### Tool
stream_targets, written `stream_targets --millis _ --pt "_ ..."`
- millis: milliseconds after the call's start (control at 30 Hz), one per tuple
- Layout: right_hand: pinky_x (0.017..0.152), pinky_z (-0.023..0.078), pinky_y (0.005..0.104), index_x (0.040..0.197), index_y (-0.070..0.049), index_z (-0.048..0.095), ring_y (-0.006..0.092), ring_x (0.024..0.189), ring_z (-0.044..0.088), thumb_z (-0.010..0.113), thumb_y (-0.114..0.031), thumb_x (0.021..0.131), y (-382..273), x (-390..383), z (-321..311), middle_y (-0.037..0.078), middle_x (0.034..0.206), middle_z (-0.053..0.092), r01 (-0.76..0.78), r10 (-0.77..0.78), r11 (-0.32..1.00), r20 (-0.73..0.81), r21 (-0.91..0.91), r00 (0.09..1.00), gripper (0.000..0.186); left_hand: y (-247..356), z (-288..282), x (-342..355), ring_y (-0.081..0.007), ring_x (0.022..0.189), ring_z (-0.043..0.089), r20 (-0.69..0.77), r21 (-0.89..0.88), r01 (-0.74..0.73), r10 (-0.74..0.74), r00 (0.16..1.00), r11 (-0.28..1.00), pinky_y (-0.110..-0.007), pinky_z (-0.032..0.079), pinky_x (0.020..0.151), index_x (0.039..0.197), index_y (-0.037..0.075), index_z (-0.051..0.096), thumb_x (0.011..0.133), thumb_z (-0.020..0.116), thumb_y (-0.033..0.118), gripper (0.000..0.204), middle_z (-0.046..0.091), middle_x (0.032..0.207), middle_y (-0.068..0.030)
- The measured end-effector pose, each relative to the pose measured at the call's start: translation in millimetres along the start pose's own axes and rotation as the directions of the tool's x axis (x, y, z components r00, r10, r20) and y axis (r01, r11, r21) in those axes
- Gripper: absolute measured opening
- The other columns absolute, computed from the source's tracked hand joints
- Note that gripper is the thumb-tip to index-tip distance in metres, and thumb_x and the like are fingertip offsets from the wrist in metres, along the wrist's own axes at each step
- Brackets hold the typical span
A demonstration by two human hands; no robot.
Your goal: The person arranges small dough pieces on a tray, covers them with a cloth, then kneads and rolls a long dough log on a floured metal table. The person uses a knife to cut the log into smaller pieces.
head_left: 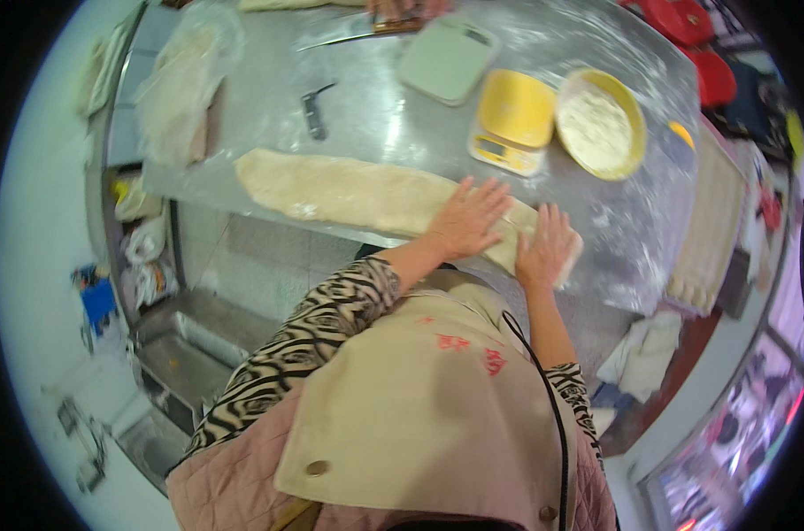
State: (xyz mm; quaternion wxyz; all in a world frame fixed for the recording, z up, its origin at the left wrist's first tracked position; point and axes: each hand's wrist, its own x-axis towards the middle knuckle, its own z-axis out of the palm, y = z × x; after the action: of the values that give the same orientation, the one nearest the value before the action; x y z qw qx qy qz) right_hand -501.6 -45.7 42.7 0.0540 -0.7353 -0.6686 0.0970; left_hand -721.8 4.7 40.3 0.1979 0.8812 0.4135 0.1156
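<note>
A long, flattened strip of pale dough [349, 193] lies along the near edge of the metal table. My left hand [473, 219] rests flat on it right of its middle, fingers spread. Close to the strip's right end, my right hand [548, 248] presses on the dough with its fingers stretched out. Neither hand grips anything; both palms face down. Beyond the hands stand a yellow kitchen scale [515, 111] and a yellow-rimmed bowl of flour [599, 124].
The floury metal table [269, 106] carries a pale green scale [450, 60], a small dark tool [313, 113] and a plastic-covered bundle [185, 97]. At the far edge, another person's hands are near a long thin blade [340, 41]. A tray of dough pieces [707, 230] stands right; a sink [185, 354] is lower left.
</note>
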Motion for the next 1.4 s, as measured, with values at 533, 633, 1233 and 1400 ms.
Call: stream_targets --millis 533,633,1233,1400 --pt "0.126 0.029 0.0591 0.145 -0.005 0.061 0.0392 0.145 0.051 0.062 -0.022 0.102 -14.9 2.5 -5.7 0.019 0.149 0.061 -0.187 0.159 0.906 0.106 0.379 0.982 0.047 -135.2 -84.1 -71.2 -0.0431 0.158 0.034 -0.452 -0.202 0.326 -0.383 0.805 0.923 -0.063 0.021 0.129 0.155 0.000 0.049 0.099 0.067 0.026 0.064 0.045 0.165 -0.0227" --pt "0.125 0.033 0.0568 0.141 -0.003 0.062 0.0400 0.143 0.052 0.066 -0.020 0.100 -106.5 1.2 -1.2 0.020 0.147 0.061 0.211 -0.237 0.913 0.031 0.350 0.971 0.045 -190.0 -121.1 -138.8 -0.0442 0.161 0.026 -0.485 0.082 0.584 -0.480 0.731 0.807 -0.062 0.016 0.131 0.162 -0.003 0.039 0.102 0.063 0.034 0.075 0.035 0.171 -0.0232" --pt "0.131 0.014 0.0601 0.167 -0.002 0.034 0.0354 0.163 0.026 0.061 -0.049 0.101 -447.1 36.0 102.2 0.016 0.175 0.033 0.125 -0.115 0.978 -0.066 0.166 0.991 0.086 -328.1 -178.2 -216.1 -0.0376 0.160 0.030 -0.382 0.062 0.483 -0.427 0.820 0.873 -0.061 0.020 0.130 0.160 0.003 0.047 0.102 0.062 0.041 0.071 0.036 0.172 -0.0167" --pt "0.133 0.008 0.0598 0.167 -0.007 0.036 0.0315 0.164 0.024 0.071 -0.052 0.093 -489.8 33.4 107.7 0.014 0.176 0.031 0.170 -0.162 0.985 0.210 -0.019 0.964 0.094 -360.6 -193.5 -257.4 -0.0373 0.161 0.029 -0.117 0.027 0.420 -0.414 0.903 0.907 -0.061 0.019 0.130 0.161 0.005 0.046 0.099 0.065 0.048 0.078 0.035 0.173 -0.0159"
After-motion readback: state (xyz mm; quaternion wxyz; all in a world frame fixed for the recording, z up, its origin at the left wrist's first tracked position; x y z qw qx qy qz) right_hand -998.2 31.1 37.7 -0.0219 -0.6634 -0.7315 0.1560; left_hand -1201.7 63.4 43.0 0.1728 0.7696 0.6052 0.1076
